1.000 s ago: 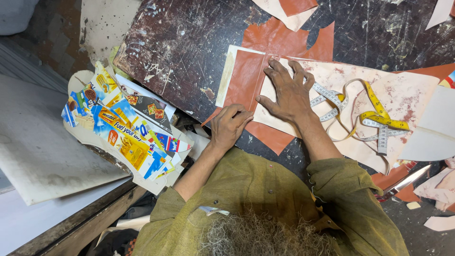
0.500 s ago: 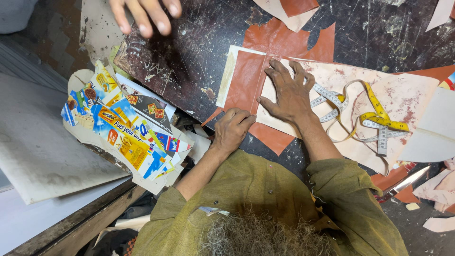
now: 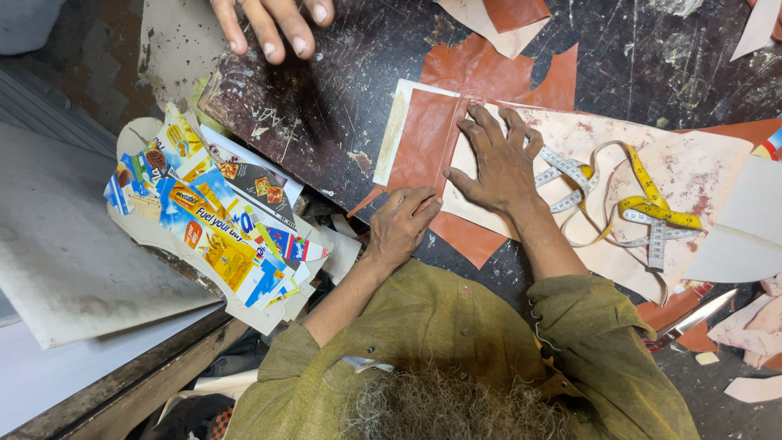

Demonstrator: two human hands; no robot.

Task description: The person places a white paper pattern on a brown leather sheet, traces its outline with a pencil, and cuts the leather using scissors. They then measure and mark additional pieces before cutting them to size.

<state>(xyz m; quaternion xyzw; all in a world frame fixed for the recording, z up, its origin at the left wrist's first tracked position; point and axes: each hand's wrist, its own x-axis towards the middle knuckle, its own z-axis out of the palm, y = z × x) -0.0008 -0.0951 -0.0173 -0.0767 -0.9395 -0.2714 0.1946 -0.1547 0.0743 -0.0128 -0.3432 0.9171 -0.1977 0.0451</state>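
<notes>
Left hand point(image 3: 403, 224): I see its fingers clenched into a loose fist at the near edge of the red-brown leather sheet point(image 3: 423, 151). I cannot tell whether they are grasping anything.
Right hand point(image 3: 497, 159): released and spread flat, palm down. It presses the pale pattern sheet point(image 3: 692, 171) where that sheet overlaps the leather.
Where the work lies: on the dark scratched bench point(image 3: 326, 106), directly in front of the person in the olive shirt.
Done so far, as I judge it: the pale sheet is laid over the leather and pinned flat.
Left to do, as I judge it: red-brown margin shows along the left and near sides, and I see no fresh cut there yet.
Hands, counted: three, two of them the person's. The third is another person's hand point(image 3: 273, 20), reaching in at the far edge of the bench with its fingertips down.
Measuring tape point(image 3: 635, 204): one, yellow and white, looped on the pale sheet just beside the right wrist.
Printed wrappers point(image 3: 212, 228): one loose pile, left of the left forearm.
Metal blade point(image 3: 692, 318): one, at the right, well apart from both hands.
</notes>
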